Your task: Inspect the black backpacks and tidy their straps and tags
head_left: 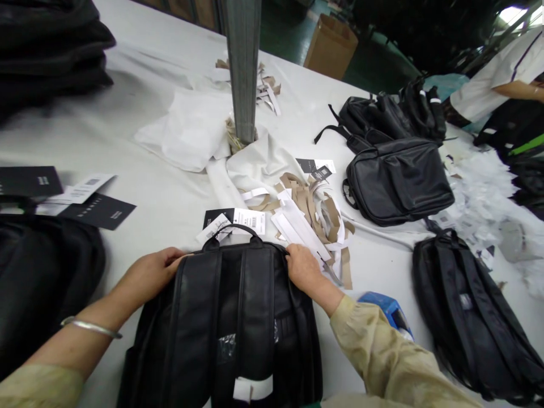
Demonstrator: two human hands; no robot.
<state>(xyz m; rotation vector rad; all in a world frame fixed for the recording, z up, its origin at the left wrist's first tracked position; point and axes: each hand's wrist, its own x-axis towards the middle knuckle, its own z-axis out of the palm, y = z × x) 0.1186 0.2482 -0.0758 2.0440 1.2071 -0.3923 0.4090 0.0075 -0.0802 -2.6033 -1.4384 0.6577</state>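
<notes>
Bag [228, 314] on the near side of the table [374, 266], mid-view.
Left hand [164, 269] clamped on its upper left edge — bag likely soft, light, slick, best held by the handle [233, 226] — right hand [304, 269] clamped on its upper right corner.

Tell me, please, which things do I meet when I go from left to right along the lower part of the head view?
Partly visible black bag, central black backpack held between the left hand and the right hand, small blue package, second black backpack with its straps up.
</notes>
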